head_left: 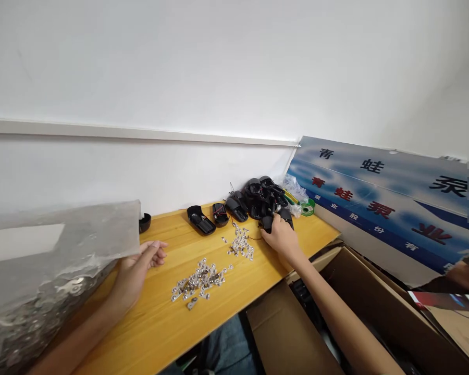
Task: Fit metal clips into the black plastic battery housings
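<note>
My right hand [282, 238] is closed on a black plastic casing [266, 224] at the front of a heap of similar black casings [260, 195]. A thin dark wire runs on the table just left of it. My left hand [135, 276] hovers over the left part of the table, beside a clear plastic bag [62, 239] full of small metal parts. Its fingers are curled with the thumb against them; anything between them is too small to make out. Between my hands lie two loose piles of small shiny metal pieces, one nearer [199, 280] and one farther [241, 244].
Separate casings [201, 221] line the back of the yellow table [156, 323]. Yellow-handled pliers [291, 198] and a green spool [308, 208] lie behind the heap. An open cardboard box [359, 281] stands at right below a blue sign board [375, 208]. Another person's arm [467, 276] shows far right.
</note>
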The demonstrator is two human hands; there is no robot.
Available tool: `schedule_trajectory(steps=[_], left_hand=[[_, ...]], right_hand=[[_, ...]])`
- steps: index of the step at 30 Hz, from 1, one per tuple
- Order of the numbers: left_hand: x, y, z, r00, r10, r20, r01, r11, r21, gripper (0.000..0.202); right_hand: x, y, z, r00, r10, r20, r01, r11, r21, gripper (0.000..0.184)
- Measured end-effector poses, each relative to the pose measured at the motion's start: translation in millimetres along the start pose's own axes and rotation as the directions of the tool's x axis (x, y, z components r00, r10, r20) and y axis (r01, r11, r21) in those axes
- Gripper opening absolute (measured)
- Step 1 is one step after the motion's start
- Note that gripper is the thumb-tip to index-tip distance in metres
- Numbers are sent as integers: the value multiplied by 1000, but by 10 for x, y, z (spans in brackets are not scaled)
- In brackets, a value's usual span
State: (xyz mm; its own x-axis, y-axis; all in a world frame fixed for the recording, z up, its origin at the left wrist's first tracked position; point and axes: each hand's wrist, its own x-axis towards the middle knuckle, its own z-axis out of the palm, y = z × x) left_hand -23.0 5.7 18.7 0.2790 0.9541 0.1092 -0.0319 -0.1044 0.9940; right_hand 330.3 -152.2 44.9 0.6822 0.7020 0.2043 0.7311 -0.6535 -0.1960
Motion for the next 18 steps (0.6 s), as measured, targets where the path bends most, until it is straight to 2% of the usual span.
schedule_trajectory(steps=[4, 8, 11, 15, 18], left_hand=[[16, -42, -3, 1000, -19, 12, 19, 1000, -4, 55], [45, -94, 2, 999, -37, 37, 37, 999, 4, 56], [50, -100, 6, 998, -35, 54, 35, 999, 13, 57], [49, -120, -3, 996, -39, 85, 38, 999, 20, 58], [54, -164, -26, 995, -15, 102, 12, 999, 30, 58]], right_hand=[[86, 141, -72, 997, 40, -72, -34, 996, 78, 51], [259, 367, -121, 971, 172, -166, -166, 985, 50, 54], [335, 402, -17, 967, 224, -120, -223, 975, 25, 59], [342, 370, 131, 969, 217, -122, -212, 976, 50, 82], [276, 438, 111, 972, 202, -119, -190, 976, 109, 79]])
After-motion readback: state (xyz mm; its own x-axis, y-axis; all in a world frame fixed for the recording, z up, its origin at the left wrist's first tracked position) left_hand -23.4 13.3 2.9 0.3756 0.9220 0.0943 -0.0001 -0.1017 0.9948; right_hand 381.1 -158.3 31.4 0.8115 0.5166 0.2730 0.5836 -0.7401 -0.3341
